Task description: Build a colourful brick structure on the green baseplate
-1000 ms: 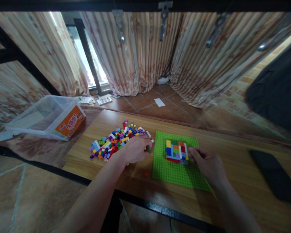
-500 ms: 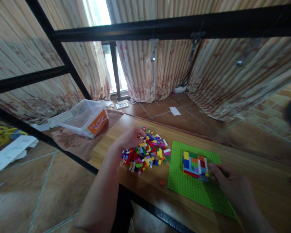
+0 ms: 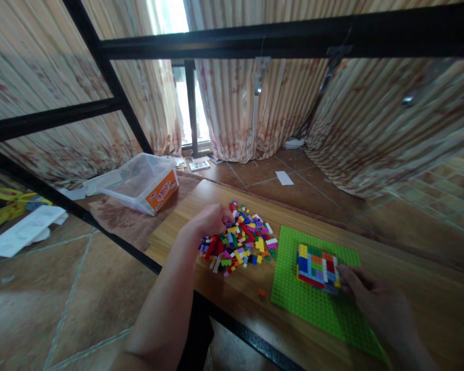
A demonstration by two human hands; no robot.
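Note:
Loose toy bricks of many colours lie heaped on the wooden table. My left hand reaches into the far left side of the heap; its fingers bend down and their tips are hidden. On a green studded baseplate sits a low rectangular block of joined bricks, multicoloured on top. My right hand is at the right edge of this block, thumb and fingers closed together against it. Whether a small piece is between these fingertips cannot be made out. One orange brick lies apart, between heap and baseplate.
A clear plastic box with an orange label stands on the rug beyond the table's left end. Black metal bars cross above. The table's dark front edge runs below my arms. Paper lies on the tiled floor.
My left hand has gone from the heap's right side to its far left side and sunk lower into it. My right hand stays at the block's edge. The camera view has swung left.

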